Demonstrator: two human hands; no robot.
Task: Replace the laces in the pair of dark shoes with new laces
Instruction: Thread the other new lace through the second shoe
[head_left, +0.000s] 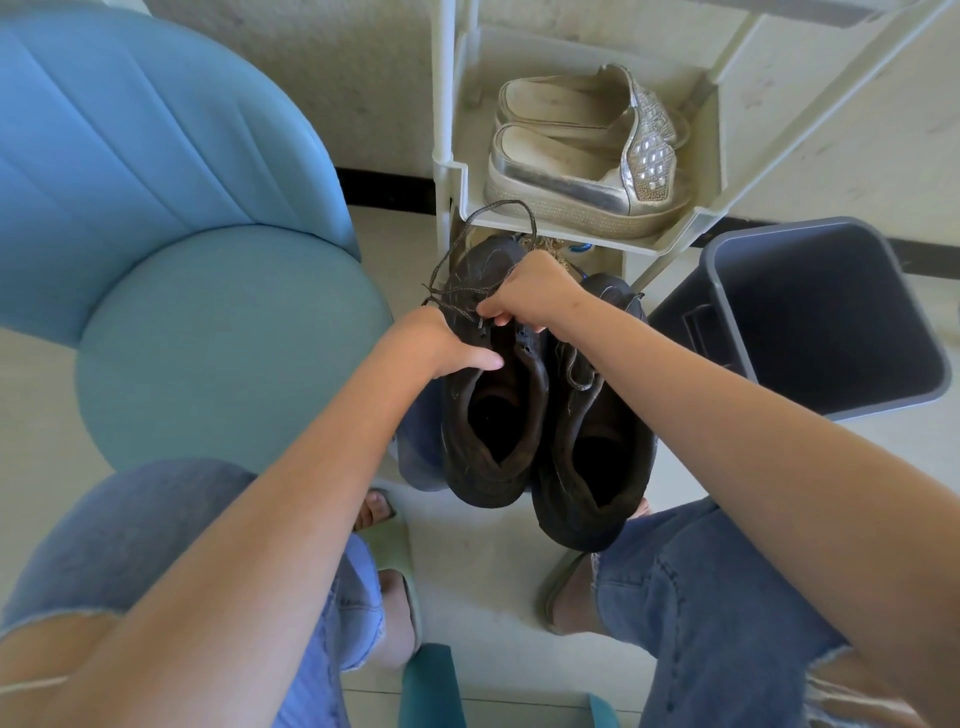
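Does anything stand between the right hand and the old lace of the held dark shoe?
Nothing visible does: the right hand pinches the thin grey lace of the dark brown leather shoe, which the left hand grips.

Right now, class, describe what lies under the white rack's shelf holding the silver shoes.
Only a tan edge with a blue bit shows; the shelf and right hand cover the rest, unidentifiable.

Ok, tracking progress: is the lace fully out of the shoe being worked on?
No, the lace is threaded across the front of the shoe, pinched by the right hand while the left hand grips its side.
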